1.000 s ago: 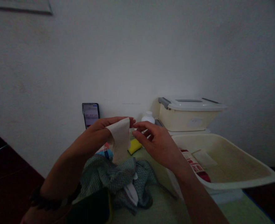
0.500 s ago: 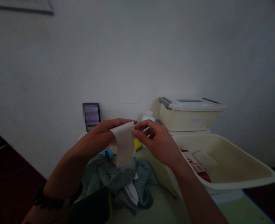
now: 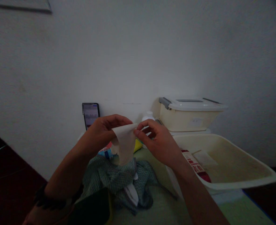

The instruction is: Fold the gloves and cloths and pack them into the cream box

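Together, both hands stretch the top edge of a thin pale sheet, which hangs above the crumpled grey-green knitted garment. The left hand grips its left end between thumb and fingers; the right hand pinches the opposite corner with thumb and fingertips. Just beside the right forearm, a red-and-white packet lies inside the cream plastic basin.
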The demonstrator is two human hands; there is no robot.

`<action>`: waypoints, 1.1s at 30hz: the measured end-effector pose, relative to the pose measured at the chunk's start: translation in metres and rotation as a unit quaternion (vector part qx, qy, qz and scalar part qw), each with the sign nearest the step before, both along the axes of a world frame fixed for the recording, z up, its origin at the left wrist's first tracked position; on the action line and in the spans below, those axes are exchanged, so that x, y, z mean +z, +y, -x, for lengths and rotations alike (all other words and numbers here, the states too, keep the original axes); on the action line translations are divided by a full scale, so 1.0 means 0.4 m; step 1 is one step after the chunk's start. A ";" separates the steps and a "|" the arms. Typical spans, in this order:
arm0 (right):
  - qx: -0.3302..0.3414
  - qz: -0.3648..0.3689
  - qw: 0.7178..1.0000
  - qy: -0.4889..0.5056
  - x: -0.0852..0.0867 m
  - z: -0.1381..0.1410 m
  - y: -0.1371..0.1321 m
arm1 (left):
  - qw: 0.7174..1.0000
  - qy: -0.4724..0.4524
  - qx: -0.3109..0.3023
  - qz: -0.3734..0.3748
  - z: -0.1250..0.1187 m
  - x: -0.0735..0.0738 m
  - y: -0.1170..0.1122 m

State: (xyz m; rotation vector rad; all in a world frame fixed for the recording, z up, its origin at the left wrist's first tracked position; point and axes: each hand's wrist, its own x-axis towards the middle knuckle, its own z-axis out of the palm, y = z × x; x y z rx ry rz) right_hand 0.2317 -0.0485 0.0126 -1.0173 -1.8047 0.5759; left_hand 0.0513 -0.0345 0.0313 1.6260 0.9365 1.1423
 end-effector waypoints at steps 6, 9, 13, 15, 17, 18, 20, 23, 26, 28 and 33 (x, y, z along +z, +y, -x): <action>0.010 -0.017 1.000 0.005 0.000 0.005 -0.003 | 0.999 -0.019 -0.016 0.032 0.002 0.005 0.004; 0.007 -0.020 1.000 0.008 0.001 0.005 -0.006 | 0.999 -0.022 -0.013 0.033 0.007 0.001 0.009; 0.009 -0.018 0.999 0.026 0.001 0.001 -0.006 | 0.999 -0.037 -0.018 0.029 0.002 -0.008 0.012; 0.021 -0.002 0.999 0.048 0.001 -0.001 -0.004 | 0.998 -0.051 -0.033 0.035 -0.003 -0.011 0.012; 0.038 0.015 0.997 0.070 -0.001 -0.001 -0.002 | 0.996 -0.060 -0.045 0.042 -0.007 -0.013 0.012; 0.042 0.019 0.996 0.081 -0.002 -0.001 -0.001 | 0.996 -0.063 -0.050 0.046 -0.008 -0.014 0.012; 0.044 0.023 0.994 0.100 -0.004 0.000 0.001 | 0.995 -0.064 -0.059 0.054 -0.009 -0.015 0.012; 0.051 0.031 0.991 0.123 -0.004 0.001 0.003 | 0.994 -0.063 -0.065 0.064 -0.010 -0.018 0.012; 0.063 0.044 0.990 0.122 -0.002 0.000 0.003 | 0.992 -0.067 -0.077 0.075 -0.012 -0.024 0.015; 0.062 0.046 0.990 0.120 -0.003 -0.002 0.003 | 0.989 -0.072 -0.096 0.086 -0.010 -0.029 0.020; 0.054 0.042 0.988 0.140 -0.007 -0.010 0.009 | 0.969 -0.110 -0.180 0.128 0.018 -0.037 0.039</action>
